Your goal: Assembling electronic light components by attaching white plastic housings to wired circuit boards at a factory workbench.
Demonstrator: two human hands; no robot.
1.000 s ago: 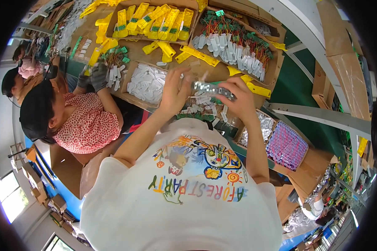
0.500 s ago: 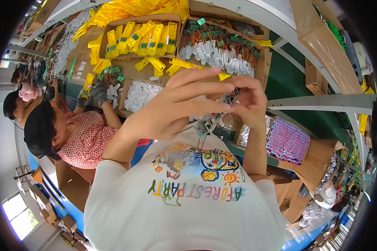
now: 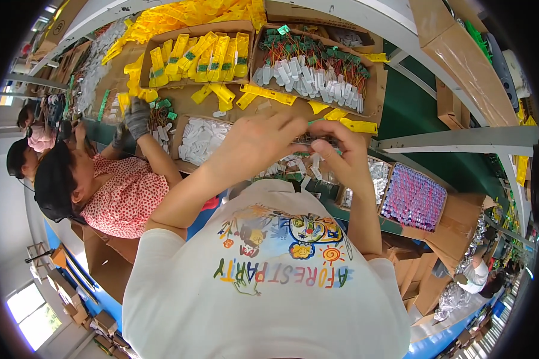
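My left hand (image 3: 268, 139) comes in over the bench with its back up and its fingers bent inward, their tips closed and meeting my right hand's. My right hand (image 3: 344, 152) has thumb and fingers curled round a small part mostly hidden between the two hands. A white plastic piece (image 3: 315, 160) shows just below the right thumb; whether it is held or lies on the bench I cannot tell. Under and around my hands lie loose small white parts (image 3: 290, 164). Just beyond my fingertips are yellow plastic housings (image 3: 335, 113).
A carton (image 3: 199, 85) of yellow housings with green boards stands at the back, beside a carton of wired boards with white pieces (image 3: 317, 75). White parts (image 3: 202, 140) fill a box at left, near a co-worker's gloved hand (image 3: 139, 119). A purple-pink tray (image 3: 413, 198) stands right, below a metal post (image 3: 461, 142).
Both hands have moved down toward the bench. The circuit board with wires seen between them earlier is now mostly hidden or out of sight. The co-worker's gloved hands have shifted slightly.
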